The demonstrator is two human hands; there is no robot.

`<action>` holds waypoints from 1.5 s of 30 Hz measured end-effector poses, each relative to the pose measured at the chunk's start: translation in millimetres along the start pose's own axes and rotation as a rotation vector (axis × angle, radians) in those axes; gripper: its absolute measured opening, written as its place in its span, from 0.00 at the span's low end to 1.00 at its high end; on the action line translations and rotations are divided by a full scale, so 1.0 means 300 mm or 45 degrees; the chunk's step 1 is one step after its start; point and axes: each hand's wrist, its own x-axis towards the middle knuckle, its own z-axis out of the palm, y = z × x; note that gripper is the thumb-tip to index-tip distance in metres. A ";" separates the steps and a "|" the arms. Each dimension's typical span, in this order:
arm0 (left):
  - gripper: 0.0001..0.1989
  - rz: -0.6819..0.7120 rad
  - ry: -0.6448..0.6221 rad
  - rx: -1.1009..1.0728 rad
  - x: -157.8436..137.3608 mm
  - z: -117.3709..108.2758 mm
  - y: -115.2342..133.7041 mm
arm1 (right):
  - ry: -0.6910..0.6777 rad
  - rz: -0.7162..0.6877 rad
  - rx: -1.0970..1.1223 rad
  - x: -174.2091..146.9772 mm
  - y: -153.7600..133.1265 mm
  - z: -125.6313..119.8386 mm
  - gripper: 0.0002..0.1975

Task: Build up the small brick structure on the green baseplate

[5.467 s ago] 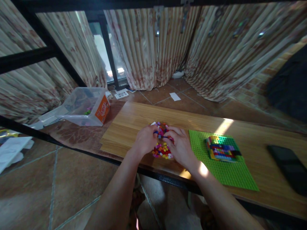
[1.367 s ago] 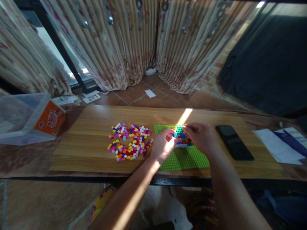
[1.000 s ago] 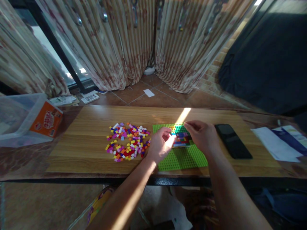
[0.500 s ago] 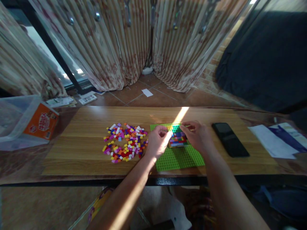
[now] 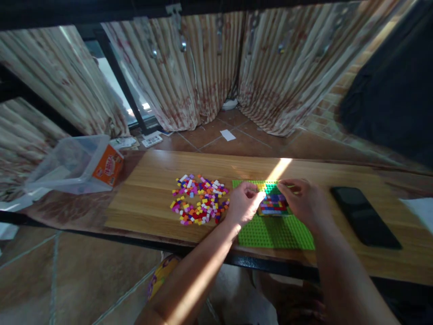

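Note:
A light green studded baseplate (image 5: pixel 277 237) lies on the wooden board in front of me. On its upper part stands a low block of multicoloured toy bricks (image 5: pixel 273 207), with green and yellow along its far side. My left hand (image 5: pixel 246 203) is at the block's left side, thumb and fingers drawn together in a pinch. From the right, my right hand (image 5: pixel 302 198) reaches the block's far right corner, its thumb and forefinger closed. Whatever either pinch holds is too small or hidden to make out. Left of the baseplate are scattered loose toy bricks (image 5: pixel 199 210) in many colours.
A black phone (image 5: pixel 365 216) lies right of the baseplate on the wooden board (image 5: pixel 142 198). At the far left stands a clear plastic bin (image 5: pixel 72 162) with an orange label. White paper (image 5: pixel 417 210) sits at the right edge. Curtains (image 5: pixel 199 76) hang behind the table.
The camera view has swung left, so the table and everything on it appear further right. Both hands stay at the brick block, with little visible change in their grip.

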 end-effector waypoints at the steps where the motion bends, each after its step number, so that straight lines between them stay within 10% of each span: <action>1: 0.12 -0.006 0.013 -0.011 -0.003 0.000 -0.002 | 0.012 0.007 -0.020 0.001 -0.004 -0.001 0.13; 7: 0.14 0.009 0.090 -0.117 0.003 -0.060 0.045 | 0.163 -0.153 -0.090 -0.018 -0.081 0.018 0.13; 14: 0.09 0.164 0.341 0.138 0.050 -0.341 0.098 | 0.093 -0.534 0.069 -0.079 -0.205 0.096 0.10; 22: 0.08 0.189 0.355 0.560 0.009 -0.597 0.118 | -0.373 -0.749 0.317 -0.175 -0.326 0.175 0.07; 45: 0.11 0.089 0.035 1.079 -0.071 -0.701 0.152 | -0.360 -1.010 0.016 -0.212 -0.342 0.377 0.09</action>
